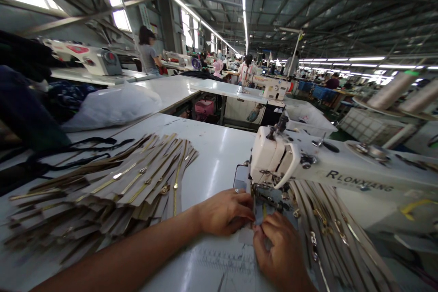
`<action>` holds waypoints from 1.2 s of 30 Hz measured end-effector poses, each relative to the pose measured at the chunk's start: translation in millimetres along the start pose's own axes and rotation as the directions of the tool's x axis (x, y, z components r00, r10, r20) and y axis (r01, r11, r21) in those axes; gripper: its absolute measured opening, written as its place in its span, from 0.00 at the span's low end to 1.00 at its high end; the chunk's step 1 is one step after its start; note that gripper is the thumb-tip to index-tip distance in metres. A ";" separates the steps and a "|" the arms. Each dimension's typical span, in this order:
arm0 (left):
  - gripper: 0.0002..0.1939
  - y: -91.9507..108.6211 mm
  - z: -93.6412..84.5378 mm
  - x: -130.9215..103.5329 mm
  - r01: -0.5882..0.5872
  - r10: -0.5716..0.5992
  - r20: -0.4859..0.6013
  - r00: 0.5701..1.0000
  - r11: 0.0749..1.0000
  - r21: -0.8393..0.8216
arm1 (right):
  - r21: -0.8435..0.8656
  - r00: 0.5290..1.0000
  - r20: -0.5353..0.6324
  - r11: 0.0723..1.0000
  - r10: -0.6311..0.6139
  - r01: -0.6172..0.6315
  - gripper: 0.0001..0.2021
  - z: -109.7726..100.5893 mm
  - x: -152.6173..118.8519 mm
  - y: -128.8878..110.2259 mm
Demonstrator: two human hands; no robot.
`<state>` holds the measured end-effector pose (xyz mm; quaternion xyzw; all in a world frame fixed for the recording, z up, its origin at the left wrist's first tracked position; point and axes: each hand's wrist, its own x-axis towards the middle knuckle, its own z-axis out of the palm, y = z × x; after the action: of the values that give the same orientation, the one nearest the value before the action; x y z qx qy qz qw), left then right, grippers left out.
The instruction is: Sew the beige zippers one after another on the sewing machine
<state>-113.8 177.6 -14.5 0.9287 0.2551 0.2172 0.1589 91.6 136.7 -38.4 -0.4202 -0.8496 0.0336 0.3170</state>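
— Where are the two hands?

— The left hand (226,212) and the right hand (280,251) come together just in front of the head of a white metal sewing machine lettered RLONXIANG (342,164)

— And their grip?

— Fingers bent on both, tips drawn close with little gap. A narrow pale strip with a gold line (264,211) lies by the fingertips, under the machine's head; it is mostly hidden, so I can't tell whether either hand pinches it

— What lies around them?

— A fanned heap of beige fabric zips with gold metal teeth (137,187) on the glossy white tabletop (208,146), beyond the left forearm, and a second bunch of beige zips (328,232) right of the right hand
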 end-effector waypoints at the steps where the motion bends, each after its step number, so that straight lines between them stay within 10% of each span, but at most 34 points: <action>1: 0.12 0.2 -0.1 0.0 0.005 -0.005 0.001 1.000 1.000 0.004 | 0.001 1.000 -0.001 1.000 0.008 -0.008 0.13 0.0 0.4 -0.5; 36: 0.24 0.8 1.1 0.5 0.292 -0.277 -0.103 0.955 0.940 0.180 | -0.134 0.993 -0.023 0.984 0.119 -0.121 0.13 22.4 9.3 5.3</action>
<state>-112.6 177.0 -14.9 0.8842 0.4122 0.2013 0.0880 78.4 151.7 -53.2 -0.4912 -0.8208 -0.0081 0.2915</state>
